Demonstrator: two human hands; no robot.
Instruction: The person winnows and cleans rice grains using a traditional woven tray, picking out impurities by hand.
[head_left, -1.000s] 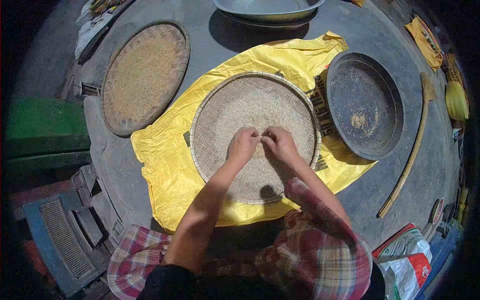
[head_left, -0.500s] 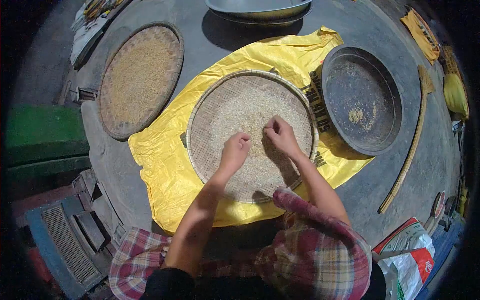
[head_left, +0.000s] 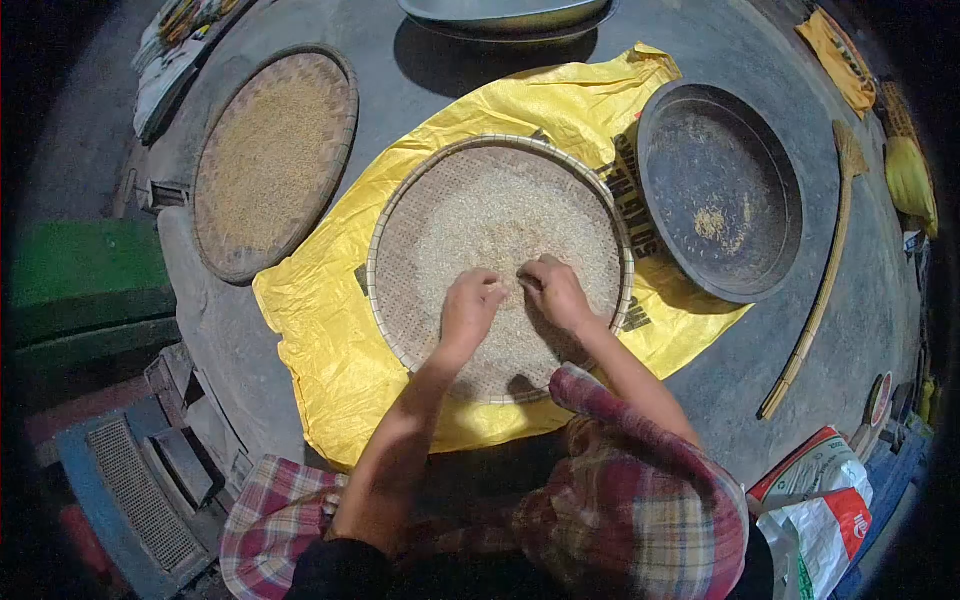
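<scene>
Nearest the camera, plaid cloth [head_left: 680, 520] covers the person's lap area. To its right lies a white-and-red bag [head_left: 815, 520]; to its left stands a blue unit [head_left: 75, 470] with a mesh panel.

Forward of the cloth, the left hand [head_left: 472, 308] and the right hand [head_left: 557, 295] are positioned over the round woven tray [head_left: 402, 235], inside its rim. The two hands are apart, separated by a narrow gap. The fingers of each hand are curled, with fingertips directed down at the pale grains [head_left: 480, 215]. Whether either grip is closed on grains cannot be told; the fingertips are too small in view.

The pale grains are spread across the middle of the round woven tray, which rests on a yellow sack [head_left: 335, 370] with dark printing. The yellow sack lies on the grey floor [head_left: 240, 370].

Right of the tray, a dark basin [head_left: 690, 165] overlaps the sack edge and holds a small heap of yellowish grains [head_left: 710, 223]. Further right lies a long-handled broom [head_left: 822, 290], its bound head pointing away from the person.

Left and forward, a second woven tray [head_left: 340, 80] carries golden grains [head_left: 270, 150]. Farthest forward, a metal basin [head_left: 500, 12] is cut off by the view edge.
</scene>
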